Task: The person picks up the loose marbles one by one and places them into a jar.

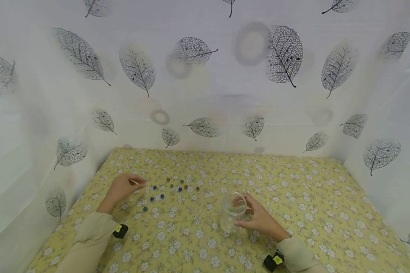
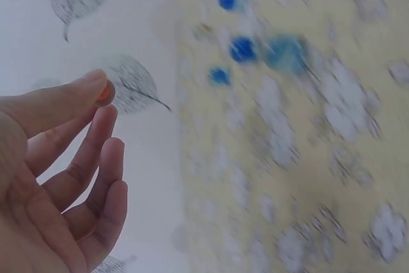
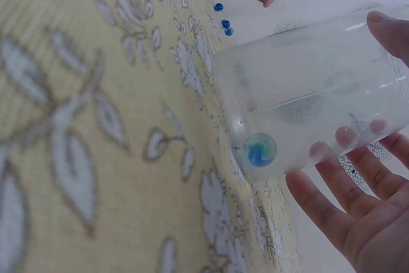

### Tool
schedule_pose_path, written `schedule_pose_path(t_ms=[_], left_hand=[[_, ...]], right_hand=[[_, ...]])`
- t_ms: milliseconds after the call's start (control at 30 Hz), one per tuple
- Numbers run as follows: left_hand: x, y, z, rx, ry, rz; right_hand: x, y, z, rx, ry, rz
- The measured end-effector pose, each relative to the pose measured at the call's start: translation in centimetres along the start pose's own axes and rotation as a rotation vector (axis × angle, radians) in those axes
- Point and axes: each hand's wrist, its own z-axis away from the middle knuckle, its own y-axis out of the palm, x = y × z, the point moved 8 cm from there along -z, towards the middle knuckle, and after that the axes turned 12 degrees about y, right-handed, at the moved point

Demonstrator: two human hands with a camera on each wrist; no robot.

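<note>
Thumb and fingertips of my left hand [image 1: 123, 189] pinch an orange-brown marble [image 2: 106, 94], raised above the left part of the table. With fingers and thumb around its side, my right hand [image 1: 259, 218] holds a clear jar [image 1: 229, 220] upright on the table. One blue-green marble [image 3: 260, 150] lies at the bottom of the jar in the right wrist view. Between the hands, loose on the cloth, are several blue marbles [image 1: 162, 196], brown marbles [image 1: 186, 187] and greenish marbles [image 1: 168, 179]. The left hand is nearest the blue ones.
A yellow flowered cloth [image 1: 205, 242] covers the table. White sheets with printed leaves [image 1: 205, 91] hang behind it and along both sides. Each wrist wears a small black device, such as the one [image 1: 120, 231] on the left.
</note>
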Motion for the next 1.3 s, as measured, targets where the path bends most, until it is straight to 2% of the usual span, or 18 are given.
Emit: schedule_pose_path(t_ms=[233, 333, 433, 567, 733, 1000, 1133, 1300], left_hand=[[-4.0, -0.7, -0.2, -0.095, 0.073, 0.027], [-6.2, -0.7, -0.1, -0.108, 0.107, 0.066], [-8.0, -0.3, 0.0, -0.109, 0.112, 0.128], [-9.9, 0.8, 0.0, -0.093, 0.124, 0.179], [-12.5, 2.2, -0.1, -0.074, 0.195, 0.226], [-16.1, 4.9, 0.0, -0.037, 0.261, 0.304], [-17.6, 6.4, 0.1, -0.007, 0.274, 0.316], [-19.5, 7.9, 0.2, 0.001, 0.341, 0.312]], right_hand=[[0.0, 0.0, 0.0, 0.002, 0.008, 0.0], [0.0, 0.0, 0.0, -0.001, 0.012, -0.001], [0.0, 0.0, 0.0, -0.005, 0.006, 0.004], [0.0, 0.0, 0.0, -0.007, -0.003, 0.009], [-0.1, 0.0, 0.0, -0.009, 0.003, 0.007], [-0.1, -0.1, -0.1, -0.011, -0.016, 0.01], [0.0, -0.1, -0.1, -0.013, -0.021, 0.01], [-0.1, -0.1, 0.0, -0.023, -0.014, 0.018]])
